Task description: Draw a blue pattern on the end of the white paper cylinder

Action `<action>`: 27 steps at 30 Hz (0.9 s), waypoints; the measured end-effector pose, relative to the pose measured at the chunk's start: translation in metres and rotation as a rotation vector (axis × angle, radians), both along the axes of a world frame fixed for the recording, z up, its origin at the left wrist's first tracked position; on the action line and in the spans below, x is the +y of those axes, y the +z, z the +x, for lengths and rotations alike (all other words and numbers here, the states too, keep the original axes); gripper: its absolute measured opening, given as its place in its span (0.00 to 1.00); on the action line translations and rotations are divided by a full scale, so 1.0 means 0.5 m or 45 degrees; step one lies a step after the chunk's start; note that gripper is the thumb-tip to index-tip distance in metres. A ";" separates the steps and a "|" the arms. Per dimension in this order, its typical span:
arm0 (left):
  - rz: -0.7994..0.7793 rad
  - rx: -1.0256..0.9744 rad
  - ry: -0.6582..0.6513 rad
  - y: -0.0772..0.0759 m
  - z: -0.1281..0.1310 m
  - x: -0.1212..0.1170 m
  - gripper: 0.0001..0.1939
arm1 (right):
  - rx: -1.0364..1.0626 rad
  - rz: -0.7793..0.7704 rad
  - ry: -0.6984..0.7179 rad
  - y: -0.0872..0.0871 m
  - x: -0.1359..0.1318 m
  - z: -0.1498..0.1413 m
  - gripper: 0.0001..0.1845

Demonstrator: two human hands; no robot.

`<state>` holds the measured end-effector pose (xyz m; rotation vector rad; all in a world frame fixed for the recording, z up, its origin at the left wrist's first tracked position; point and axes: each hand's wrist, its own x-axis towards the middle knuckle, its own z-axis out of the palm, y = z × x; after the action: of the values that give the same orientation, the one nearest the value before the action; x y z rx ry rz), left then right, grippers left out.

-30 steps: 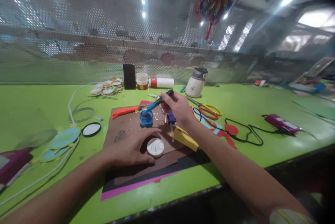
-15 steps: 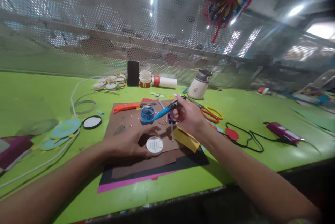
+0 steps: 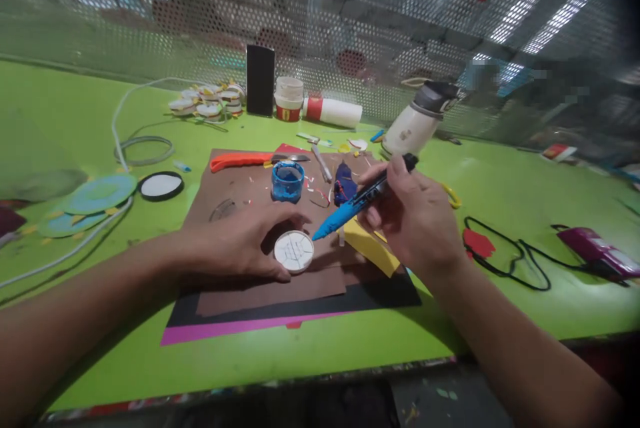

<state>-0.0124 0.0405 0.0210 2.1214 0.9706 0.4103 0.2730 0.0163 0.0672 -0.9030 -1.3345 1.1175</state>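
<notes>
My left hand (image 3: 240, 241) grips a small round white disc (image 3: 293, 252) by its edge between thumb and fingers. Thin dark lines are drawn across the disc's face. In my right hand (image 3: 413, 208) is a dark pen (image 3: 367, 193) with a long bright-blue front end. Its point is at the disc's right edge; whether it touches I cannot tell. Behind the disc stands an open blue-stained jar (image 3: 287, 181). A dark blue lump (image 3: 344, 185) and a folded yellow card (image 3: 371, 247) lie beside my right hand, on or over the brown sheet (image 3: 230, 198).
An orange-handled cutter (image 3: 243, 160) lies at the sheet's back edge. Farther back are a phone (image 3: 260, 80), paint tubs (image 3: 289, 100), a white roll (image 3: 335, 112) and a bottle (image 3: 415, 120). Left are a black-rimmed disc (image 3: 161, 185) and a cable (image 3: 120, 141); right, a purple device (image 3: 597, 251).
My right hand has brought the blue pen tip from the jar down to the disc's edge. My left hand still holds the disc. The camera view has tilted downward.
</notes>
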 end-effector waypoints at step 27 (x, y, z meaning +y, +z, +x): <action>-0.324 -0.265 -0.092 -0.034 -0.036 0.010 0.62 | -0.379 0.435 0.127 -0.018 -0.032 -0.023 0.09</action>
<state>-0.0306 0.0457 0.0038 1.8377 0.7797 0.4374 0.2613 0.0005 0.0580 -0.7740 -1.7690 0.8132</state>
